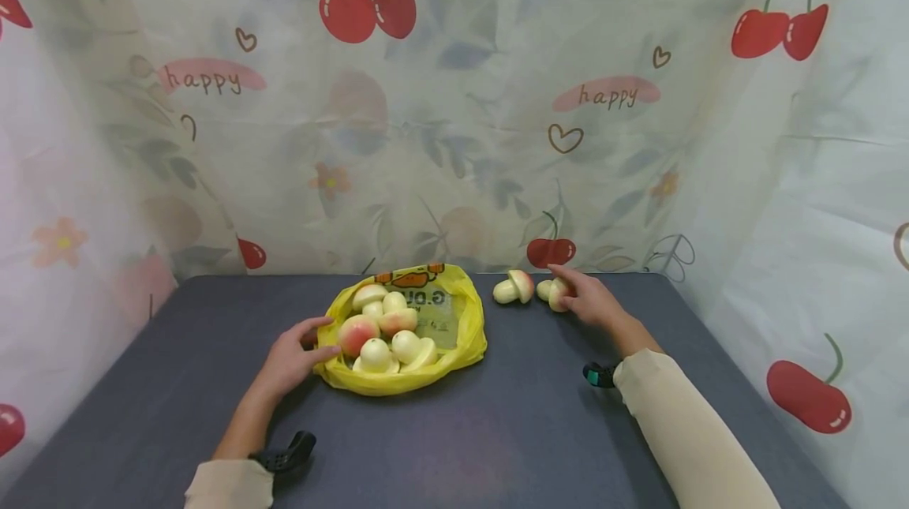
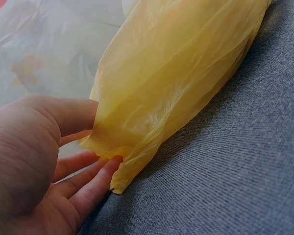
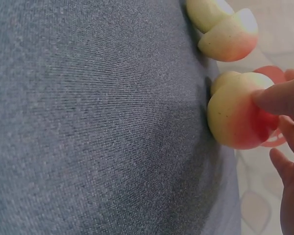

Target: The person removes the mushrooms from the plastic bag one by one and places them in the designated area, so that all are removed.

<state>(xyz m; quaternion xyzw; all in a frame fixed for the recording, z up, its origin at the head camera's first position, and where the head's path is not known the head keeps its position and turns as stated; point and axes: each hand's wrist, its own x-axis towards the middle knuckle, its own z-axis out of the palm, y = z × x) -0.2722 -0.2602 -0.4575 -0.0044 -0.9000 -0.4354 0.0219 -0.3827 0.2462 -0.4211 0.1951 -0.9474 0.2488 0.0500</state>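
A yellow plastic bag (image 1: 465,335) lies with its mouth wide, holding several toy mushrooms (image 1: 398,322) with cream stems and pink-blushed caps. At its left side my left hand (image 1: 289,359) holds the bag's rim, the thumb side partly hidden by the plastic in the left wrist view. Right of the bag, near the table's back edge, my right hand (image 1: 592,304) has thumb and fingers about a toy mushroom (image 3: 237,115). The thumb (image 3: 277,99) presses on its red-tinted cap. Another toy mushroom (image 1: 514,286) lies between that one and the bag.
The table (image 1: 454,446) has a dark grey woven cover. Behind it and on both sides hang pale curtains (image 1: 454,146) printed with cherries, leaves and hearts. Black bands (image 1: 286,455) sit on both wrists below beige sleeves.
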